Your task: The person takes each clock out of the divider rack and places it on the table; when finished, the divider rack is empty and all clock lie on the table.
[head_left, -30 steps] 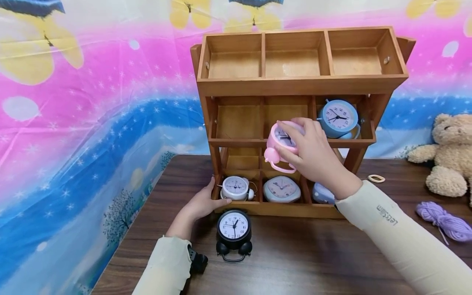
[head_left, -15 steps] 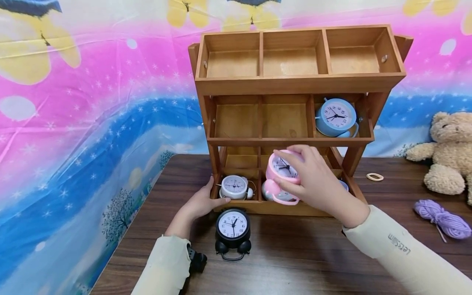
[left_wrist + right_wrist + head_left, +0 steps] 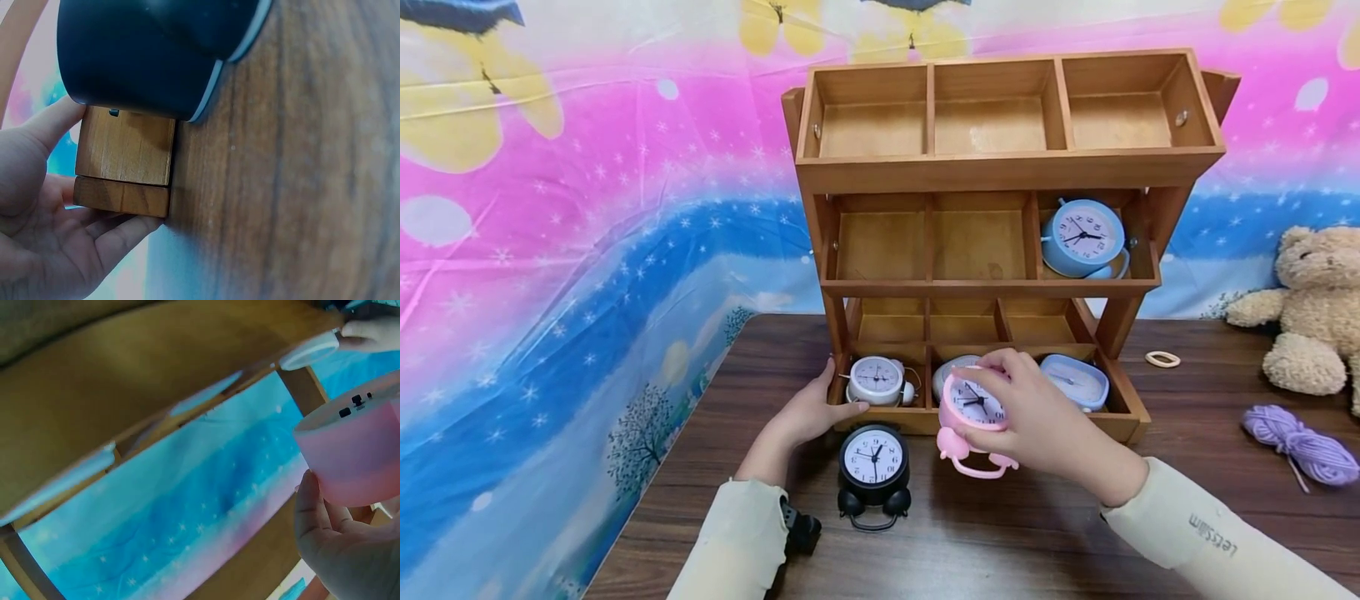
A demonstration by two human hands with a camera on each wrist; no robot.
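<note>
My right hand (image 3: 1037,421) grips a pink twin-bell alarm clock (image 3: 976,402), held in front of the shelf's bottom tier with its face up and bells toward me. In the right wrist view, fingers and thumb hold the pink clock's body (image 3: 353,453), its back showing. My left hand (image 3: 805,412) holds the lower left corner of the wooden shelf (image 3: 1007,172), thumb along the front and fingers at the side. Close to that hand, a black twin-bell alarm clock (image 3: 874,458) lies face up on the table; its dark body (image 3: 144,59) fills the top of the left wrist view.
A white alarm clock (image 3: 877,377), a partly hidden pale grey clock (image 3: 945,375) and a light blue clock (image 3: 1077,382) sit in the bottom tier. Above them is a blue clock (image 3: 1082,237). Purple yarn (image 3: 1300,446), a wooden ring (image 3: 1162,359) and a teddy bear (image 3: 1318,308) are at the right.
My right hand has brought the pink clock down from in front of the middle tier to the bottom tier's front edge, uncovering the light blue clock. My left hand has stayed on the shelf corner.
</note>
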